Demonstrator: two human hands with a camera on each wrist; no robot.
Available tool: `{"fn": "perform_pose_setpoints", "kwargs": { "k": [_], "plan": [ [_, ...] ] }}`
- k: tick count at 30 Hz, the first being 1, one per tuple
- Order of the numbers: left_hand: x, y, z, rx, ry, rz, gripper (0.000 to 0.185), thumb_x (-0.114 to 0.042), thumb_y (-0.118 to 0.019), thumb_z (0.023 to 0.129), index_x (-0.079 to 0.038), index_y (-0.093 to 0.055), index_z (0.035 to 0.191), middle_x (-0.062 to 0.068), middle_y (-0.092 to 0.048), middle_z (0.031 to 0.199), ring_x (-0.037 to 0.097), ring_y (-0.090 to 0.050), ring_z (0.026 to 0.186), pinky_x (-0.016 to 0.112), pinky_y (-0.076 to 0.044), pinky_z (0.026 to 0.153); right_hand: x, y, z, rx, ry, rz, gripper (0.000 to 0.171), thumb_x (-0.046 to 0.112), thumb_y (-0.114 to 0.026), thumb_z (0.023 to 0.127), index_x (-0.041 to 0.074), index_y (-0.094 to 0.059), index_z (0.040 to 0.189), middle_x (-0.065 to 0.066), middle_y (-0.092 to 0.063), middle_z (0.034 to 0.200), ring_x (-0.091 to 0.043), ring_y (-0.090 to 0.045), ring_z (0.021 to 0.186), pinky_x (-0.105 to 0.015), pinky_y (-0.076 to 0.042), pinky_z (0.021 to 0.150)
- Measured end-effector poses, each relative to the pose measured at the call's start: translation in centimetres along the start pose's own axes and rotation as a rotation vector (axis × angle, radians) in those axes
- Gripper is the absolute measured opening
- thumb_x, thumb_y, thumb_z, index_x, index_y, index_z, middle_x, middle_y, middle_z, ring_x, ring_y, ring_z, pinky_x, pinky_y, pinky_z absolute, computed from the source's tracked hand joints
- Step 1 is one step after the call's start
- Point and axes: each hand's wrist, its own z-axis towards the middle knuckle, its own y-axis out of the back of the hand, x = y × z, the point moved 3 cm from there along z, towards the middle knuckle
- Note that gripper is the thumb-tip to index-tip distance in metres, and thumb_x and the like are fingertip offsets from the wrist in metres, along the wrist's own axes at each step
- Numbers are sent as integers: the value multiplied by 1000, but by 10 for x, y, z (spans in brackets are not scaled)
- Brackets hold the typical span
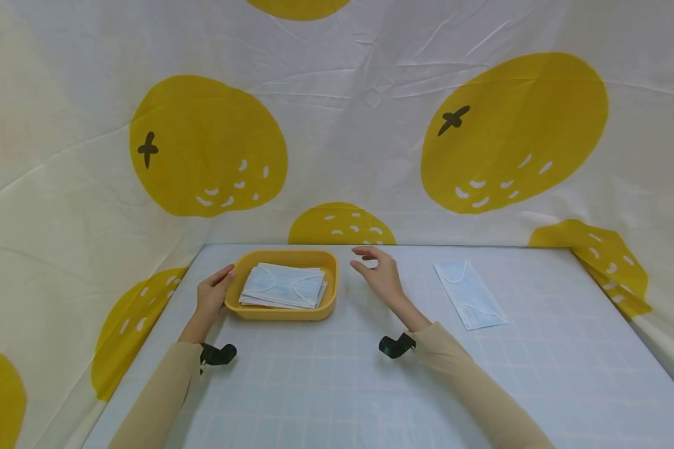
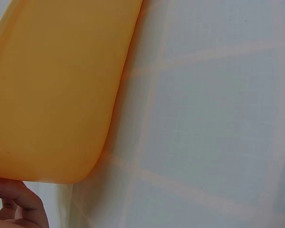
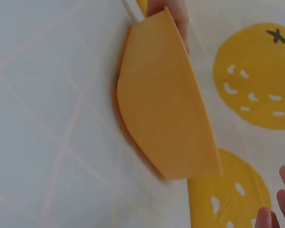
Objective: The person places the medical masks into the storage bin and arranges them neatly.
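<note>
Fingers of the left hand (image 1: 212, 294) rest straight against the shallow yellow plastic tray (image 1: 283, 310) on the checked counter (image 1: 337, 386), probably steadying it; right hand (image 1: 377, 274) hovers loosely spread beside it, holding nothing. Folded blue face masks (image 1: 283, 285) are stacked inside.

I look down on a table (image 1: 326, 399) covered in pale blue cloth with a faint pink grid, its far edge meeting a hanging backdrop (image 1: 371, 93). The backdrop is a cream sheet printed with large yellow oranges (image 1: 208, 146), each with a dark stem mark and white flecks. It wraps around three sides, draping down past the table's left and right edges. Creases and fold lines run across the sheet. The light is even and soft, with faint shadows on the cloth. From the wrist views I see the same grid and orange print.
</note>
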Motion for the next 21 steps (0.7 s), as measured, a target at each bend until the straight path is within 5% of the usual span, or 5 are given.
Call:
{"fn": "perform_pose_setpoints", "kwargs": {
  "k": [8, 15, 21],
  "plan": [
    [-1, 0, 1, -7, -5, 4, 48, -33, -54, 98, -16, -49, 142, 6, -43, 150, 18, -44, 133, 25, -44, 101, -4, 26, -4, -50, 7, -15, 29, 16, -72, 87, 7, -68, 114, -10, -65, 123, -32, -60, 108, -43, -56, 82],
    [0, 0, 1, -17, -17, 6, 47, -32, -55, 97, -15, -50, 140, 7, -45, 148, 15, -47, 128, 10, -49, 83, -11, 45, -13, -82, 18, -44, 29, 14, -72, 86, 7, -68, 114, -11, -67, 118, -33, -60, 106, -35, -56, 78],
    [0, -2, 1, -22, -20, 4, 46, -30, -56, 97, -14, -52, 140, 7, -47, 147, 15, -48, 128, 19, -48, 95, -25, 61, -20, -69, -24, -80, 29, 18, -72, 87, 9, -67, 115, -9, -68, 117, -28, -60, 105, -22, -52, 75]
  ]
}}
